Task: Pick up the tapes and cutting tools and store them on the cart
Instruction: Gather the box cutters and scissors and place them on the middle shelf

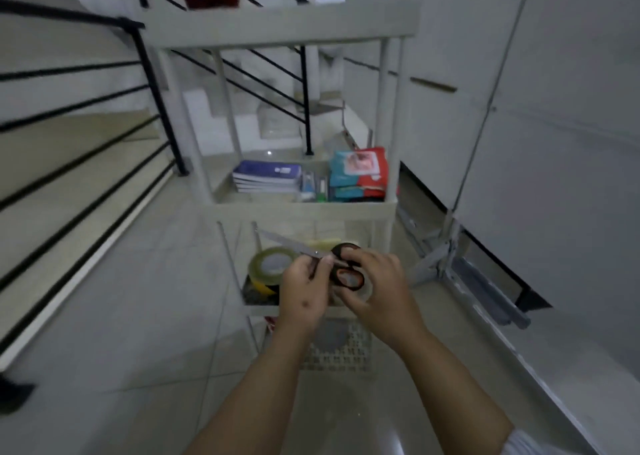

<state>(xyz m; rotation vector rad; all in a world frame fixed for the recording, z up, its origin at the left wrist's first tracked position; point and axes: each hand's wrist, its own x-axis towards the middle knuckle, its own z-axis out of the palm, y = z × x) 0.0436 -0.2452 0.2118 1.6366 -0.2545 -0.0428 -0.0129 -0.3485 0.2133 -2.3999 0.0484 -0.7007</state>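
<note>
A pair of scissors (pixel 294 244) with black handles and silver blades hangs over a lower tray of the white cart (pixel 388 208), blades pointing up-left. My left hand (pixel 304 290) pinches them near the pivot. My right hand (pixel 375 286) grips the black handles, with a clear tape roll (pixel 365 291) under its fingers. In the tray below lie a greenish clear tape roll (pixel 272 264), a yellow-and-black tape (pixel 261 286) and a pale roll (pixel 323 243) behind the scissors.
The cart's middle shelf holds blue notebooks (pixel 266 175), small boxes and wipe packs (pixel 358 174). A perforated bottom shelf (pixel 346 350) shows under my wrists. A staircase with black railing (pixel 156 97) rises on the left. A grey folded metal frame (pixel 450 264) leans against the wall on the right.
</note>
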